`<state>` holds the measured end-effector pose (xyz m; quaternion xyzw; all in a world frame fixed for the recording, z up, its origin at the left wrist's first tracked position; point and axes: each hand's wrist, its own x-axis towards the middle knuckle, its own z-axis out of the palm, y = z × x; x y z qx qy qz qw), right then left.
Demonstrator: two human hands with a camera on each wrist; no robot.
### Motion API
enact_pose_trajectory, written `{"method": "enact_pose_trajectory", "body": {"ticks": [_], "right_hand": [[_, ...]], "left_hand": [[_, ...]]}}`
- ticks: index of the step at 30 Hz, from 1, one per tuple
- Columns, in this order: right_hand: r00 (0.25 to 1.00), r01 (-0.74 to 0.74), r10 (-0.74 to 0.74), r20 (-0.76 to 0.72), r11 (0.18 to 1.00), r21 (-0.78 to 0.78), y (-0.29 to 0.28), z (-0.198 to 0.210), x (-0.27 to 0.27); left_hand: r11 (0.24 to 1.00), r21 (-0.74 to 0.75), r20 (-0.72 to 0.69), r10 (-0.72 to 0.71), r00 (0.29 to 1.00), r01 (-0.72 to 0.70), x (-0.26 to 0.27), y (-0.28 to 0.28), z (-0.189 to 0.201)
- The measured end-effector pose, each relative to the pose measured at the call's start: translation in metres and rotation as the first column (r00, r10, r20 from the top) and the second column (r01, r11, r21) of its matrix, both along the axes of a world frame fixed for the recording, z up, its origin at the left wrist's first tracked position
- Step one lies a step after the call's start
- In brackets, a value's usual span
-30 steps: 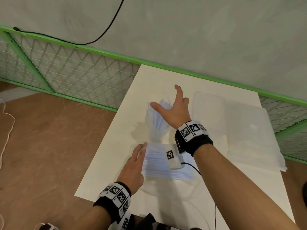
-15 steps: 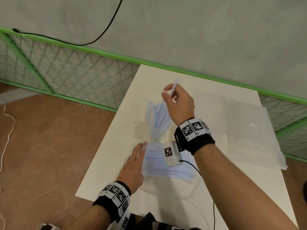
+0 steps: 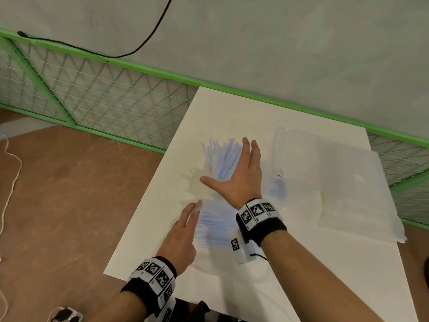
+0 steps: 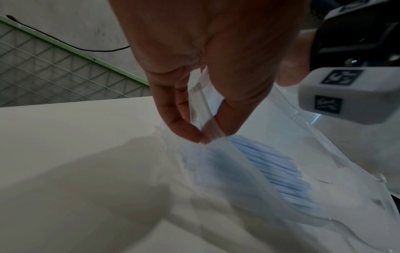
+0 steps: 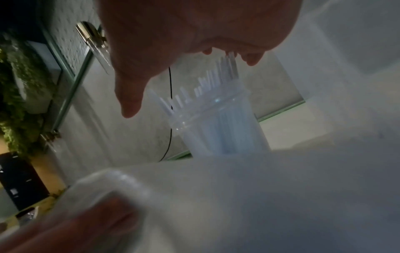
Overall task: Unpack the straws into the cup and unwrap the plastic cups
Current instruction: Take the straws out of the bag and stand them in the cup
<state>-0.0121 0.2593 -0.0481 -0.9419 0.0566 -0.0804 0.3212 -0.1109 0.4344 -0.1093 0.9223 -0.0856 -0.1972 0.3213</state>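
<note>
On the white table (image 3: 301,263), the clear cup (image 5: 218,130) stood upright, filled with pale blue straws (image 3: 222,159). Above it the right hand (image 3: 241,180) was spread flat with fingers extended, grasping nothing. The left hand (image 4: 194,85) pinched the edge of the straw bag (image 4: 249,179), which lay just beside the cup and contained further straws.

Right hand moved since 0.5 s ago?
Yes. The right hand has dropped from above the straws to beside the cup, fingers now spread and empty.
</note>
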Motion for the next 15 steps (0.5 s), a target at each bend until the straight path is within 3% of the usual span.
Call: {"method": "enact_pose_trajectory", "body": {"ticks": [11, 15], "right_hand": [[0.99, -0.142, 0.142, -0.017, 0.99, -0.008, 0.013, -0.001, 0.065], [0.969, -0.242, 0.241, 0.047, 0.97, 0.006, 0.018, -0.002, 0.072]], "left_hand": [[0.999, -0.017, -0.021, -0.037, 0.999, 0.037, 0.004, 0.005, -0.003], [0.999, -0.028, -0.021, -0.046, 0.999, 0.046, 0.003, 0.008, -0.003]]}}
